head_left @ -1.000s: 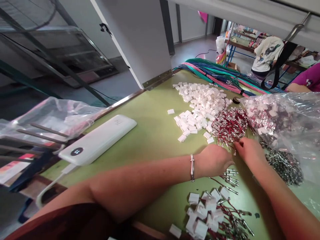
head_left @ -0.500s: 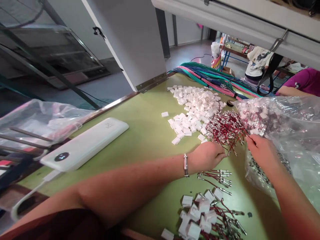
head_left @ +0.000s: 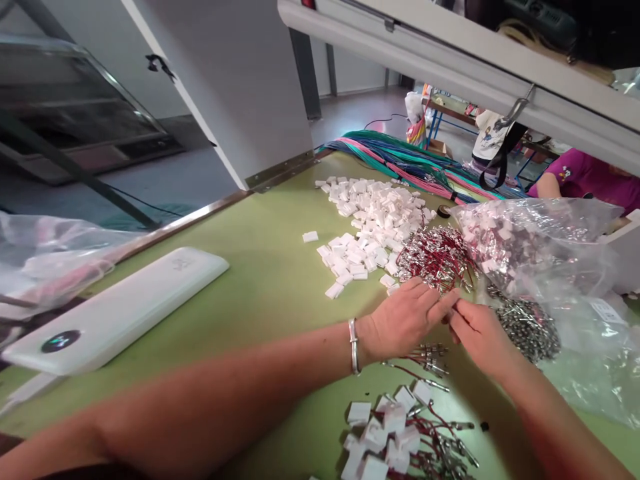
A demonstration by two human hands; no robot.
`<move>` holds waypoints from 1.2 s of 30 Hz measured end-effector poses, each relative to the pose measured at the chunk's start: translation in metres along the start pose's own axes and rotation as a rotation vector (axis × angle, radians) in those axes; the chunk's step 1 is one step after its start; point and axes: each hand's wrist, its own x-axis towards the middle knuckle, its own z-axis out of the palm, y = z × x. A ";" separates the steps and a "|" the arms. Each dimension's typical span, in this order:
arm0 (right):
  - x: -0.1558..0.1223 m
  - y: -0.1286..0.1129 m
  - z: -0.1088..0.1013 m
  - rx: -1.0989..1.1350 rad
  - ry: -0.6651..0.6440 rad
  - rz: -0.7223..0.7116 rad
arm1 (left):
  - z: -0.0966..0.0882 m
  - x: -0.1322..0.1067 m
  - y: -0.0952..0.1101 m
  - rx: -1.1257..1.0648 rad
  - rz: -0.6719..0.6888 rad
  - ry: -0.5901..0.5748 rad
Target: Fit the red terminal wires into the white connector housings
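Observation:
Fingertip to fingertip, my left hand (head_left: 405, 319) and my right hand (head_left: 480, 330) meet just in front of a pile of short red wires with metal terminals (head_left: 435, 257). Both have their fingers pinched closed. Whatever lies between them is hidden by the fingers. Below my left hand a few red wires with metal ends (head_left: 430, 359) rest on the green table (head_left: 260, 287). Nearer to me is a cluster of white connector housings with red wires (head_left: 380, 427). Loose white housings (head_left: 380, 213) are heaped behind the wire pile.
Clear plastic bags (head_left: 575, 280) with white parts lie at right, beside a heap of small metal terminals (head_left: 530, 327). A white power bank (head_left: 125, 307) lies at left. Bundled coloured cables (head_left: 400, 157) run along the back. A person in a purple sleeve (head_left: 580, 173) sits beyond.
My right hand has moved left from the edge of the wire pile to meet my left hand. The camera view has shifted slightly to the right.

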 end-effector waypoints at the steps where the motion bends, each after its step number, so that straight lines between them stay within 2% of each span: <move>1: 0.001 0.000 -0.004 0.084 -0.033 -0.004 | 0.001 0.000 -0.002 -0.008 -0.034 -0.023; 3: 0.005 0.003 -0.011 0.124 -0.048 -0.001 | 0.002 0.001 -0.005 -0.058 -0.125 -0.032; 5: 0.012 0.013 -0.014 -0.007 0.021 0.039 | 0.002 0.001 -0.008 -0.162 -0.252 0.009; 8: 0.024 0.031 -0.010 -0.240 0.127 0.111 | 0.001 0.002 -0.012 -0.438 -0.442 0.127; 10: 0.031 0.039 -0.003 -0.309 0.133 0.112 | 0.001 0.004 -0.014 -0.640 -0.533 0.182; 13: 0.035 0.043 0.006 -0.380 0.123 0.080 | 0.005 0.006 -0.015 -0.853 -0.625 0.176; 17: 0.033 0.045 0.003 -0.386 0.158 0.041 | 0.005 0.008 -0.013 -0.963 -0.725 0.115; 19: 0.029 0.048 -0.003 -0.317 0.247 0.026 | 0.002 0.009 -0.011 -1.003 -0.782 0.104; 21: 0.023 0.049 -0.008 -0.143 0.356 0.038 | -0.001 0.010 -0.009 -1.068 -0.816 0.101; 23: 0.016 0.046 -0.009 0.080 0.321 0.110 | -0.003 0.010 -0.008 -1.143 -0.807 0.093; 26: 0.007 0.035 -0.001 0.412 0.192 0.238 | -0.003 0.011 -0.006 -1.264 -0.800 0.077; 28: 0.004 0.027 0.007 0.582 0.170 0.282 | -0.003 0.011 -0.005 -1.322 -0.828 0.096; 33: 0.007 0.024 0.015 0.752 0.205 0.342 | -0.003 0.011 -0.005 -1.297 -0.874 0.279; 36: 0.009 0.030 0.013 0.752 0.220 0.362 | -0.002 0.009 -0.007 -1.162 -0.807 0.340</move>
